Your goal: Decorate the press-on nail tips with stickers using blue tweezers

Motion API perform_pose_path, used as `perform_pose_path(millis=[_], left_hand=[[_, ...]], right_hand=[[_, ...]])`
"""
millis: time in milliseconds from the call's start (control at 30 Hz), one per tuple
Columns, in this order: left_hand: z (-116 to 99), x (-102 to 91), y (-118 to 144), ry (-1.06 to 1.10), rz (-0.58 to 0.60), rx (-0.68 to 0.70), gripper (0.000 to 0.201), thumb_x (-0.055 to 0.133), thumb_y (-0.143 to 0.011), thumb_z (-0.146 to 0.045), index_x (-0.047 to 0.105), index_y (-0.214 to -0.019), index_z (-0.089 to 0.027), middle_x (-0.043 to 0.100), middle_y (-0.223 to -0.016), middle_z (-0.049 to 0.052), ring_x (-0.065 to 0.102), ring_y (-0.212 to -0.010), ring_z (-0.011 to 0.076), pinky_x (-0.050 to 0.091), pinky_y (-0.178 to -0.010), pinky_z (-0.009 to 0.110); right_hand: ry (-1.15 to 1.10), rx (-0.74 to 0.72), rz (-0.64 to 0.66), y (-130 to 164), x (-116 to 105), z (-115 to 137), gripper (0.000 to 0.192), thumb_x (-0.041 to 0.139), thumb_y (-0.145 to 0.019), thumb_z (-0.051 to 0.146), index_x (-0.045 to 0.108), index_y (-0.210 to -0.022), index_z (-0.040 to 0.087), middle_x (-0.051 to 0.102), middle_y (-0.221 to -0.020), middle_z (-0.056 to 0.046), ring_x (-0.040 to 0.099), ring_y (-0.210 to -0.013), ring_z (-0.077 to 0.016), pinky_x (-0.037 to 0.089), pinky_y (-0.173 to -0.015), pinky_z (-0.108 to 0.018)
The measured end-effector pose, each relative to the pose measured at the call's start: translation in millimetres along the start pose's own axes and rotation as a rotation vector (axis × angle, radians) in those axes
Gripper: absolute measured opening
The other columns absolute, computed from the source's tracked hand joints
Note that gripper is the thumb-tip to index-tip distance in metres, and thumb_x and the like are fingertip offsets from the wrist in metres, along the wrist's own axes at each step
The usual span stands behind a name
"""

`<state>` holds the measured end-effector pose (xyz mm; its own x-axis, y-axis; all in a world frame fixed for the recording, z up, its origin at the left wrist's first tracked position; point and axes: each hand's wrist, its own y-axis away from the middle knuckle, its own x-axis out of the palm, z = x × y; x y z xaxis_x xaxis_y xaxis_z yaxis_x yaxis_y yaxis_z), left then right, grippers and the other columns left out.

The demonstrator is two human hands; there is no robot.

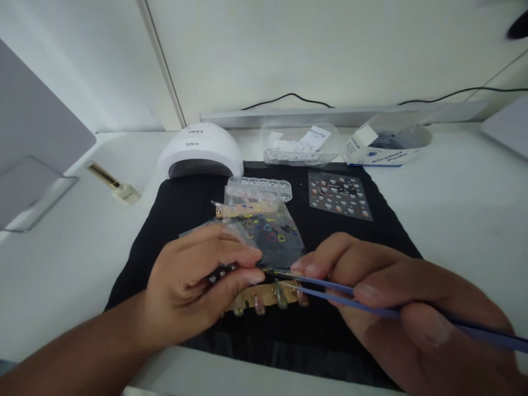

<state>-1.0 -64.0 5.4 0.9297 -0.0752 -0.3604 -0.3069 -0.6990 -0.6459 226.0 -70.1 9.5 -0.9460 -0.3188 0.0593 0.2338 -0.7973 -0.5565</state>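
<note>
My left hand pinches a clear nail sticker sheet between thumb and forefinger. Coloured outline designs show on the sheet, which is bent toward me at its near edge. In my right hand are blue-purple tweezers, their arms apart and their tips at that near edge. Whether a sticker is between the tips I cannot tell. Just below the hands, a tan strip carries several glossy decorated nail tips. Another tan strip lies partly under the sheet.
Behind the sheet is a clear compartment case. A white nail lamp stands back left, a polish bottle beside it. Another sticker sheet lies on the black mat. Farther back are a packet-filled plastic tub and an alcohol pad box.
</note>
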Motion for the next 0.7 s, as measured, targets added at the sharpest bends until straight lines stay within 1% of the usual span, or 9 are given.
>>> perform_pose_path(millis=[133,300,467,533,700], left_hand=[[-1,-0.1,-2,-0.014,0.006,0.0,0.014,0.076,-0.086,-0.009,0.073,-0.097,-0.018,0.074,-0.081,0.004,0.072,-0.072,0.0143,0.06,-0.064,0.021],[0,-1.1,-2,-0.056,0.034,0.047,0.012,0.075,-0.087,-0.007,0.072,-0.097,-0.012,0.073,-0.082,0.006,0.071,-0.072,0.0121,0.059,-0.065,0.018],[0,-2.8,-1,-0.052,0.066,0.087,0.012,0.073,-0.087,-0.003,0.07,-0.098,-0.007,0.07,-0.083,0.007,0.068,-0.074,0.0109,0.058,-0.068,0.018],[0,-3.3,-1,-0.055,0.069,0.094,0.012,0.072,-0.087,-0.002,0.07,-0.097,-0.007,0.069,-0.083,0.006,0.068,-0.074,0.0107,0.058,-0.068,0.018],[-2,-4.4,-1,-0.069,0.076,0.087,0.011,0.07,-0.089,-0.004,0.069,-0.099,-0.009,0.069,-0.084,0.007,0.069,-0.075,0.0125,0.059,-0.067,0.02]], right_hand=[[0.023,0.024,0.023,5,-1,1,0.02,0.061,-0.096,0.027,0.08,-0.103,0.026,0.066,-0.073,-0.007,0.069,-0.078,-0.0257,0.062,-0.072,-0.045],[0.049,-0.015,0.019,12,0,1,0.021,0.058,-0.098,0.024,0.077,-0.105,0.023,0.065,-0.078,-0.007,0.07,-0.082,-0.0258,0.062,-0.073,-0.045],[0.103,-0.058,0.078,11,-3,-1,0.021,0.055,-0.097,0.02,0.074,-0.107,0.021,0.065,-0.082,-0.008,0.069,-0.087,-0.0267,0.062,-0.076,-0.045],[0.105,-0.064,0.074,10,-5,-3,0.021,0.054,-0.098,0.019,0.073,-0.106,0.021,0.065,-0.082,-0.008,0.07,-0.087,-0.0262,0.062,-0.076,-0.043],[0.113,-0.104,0.15,12,-8,-6,0.02,0.054,-0.099,0.023,0.072,-0.107,0.019,0.067,-0.085,-0.008,0.07,-0.087,-0.0263,0.061,-0.076,-0.045]])
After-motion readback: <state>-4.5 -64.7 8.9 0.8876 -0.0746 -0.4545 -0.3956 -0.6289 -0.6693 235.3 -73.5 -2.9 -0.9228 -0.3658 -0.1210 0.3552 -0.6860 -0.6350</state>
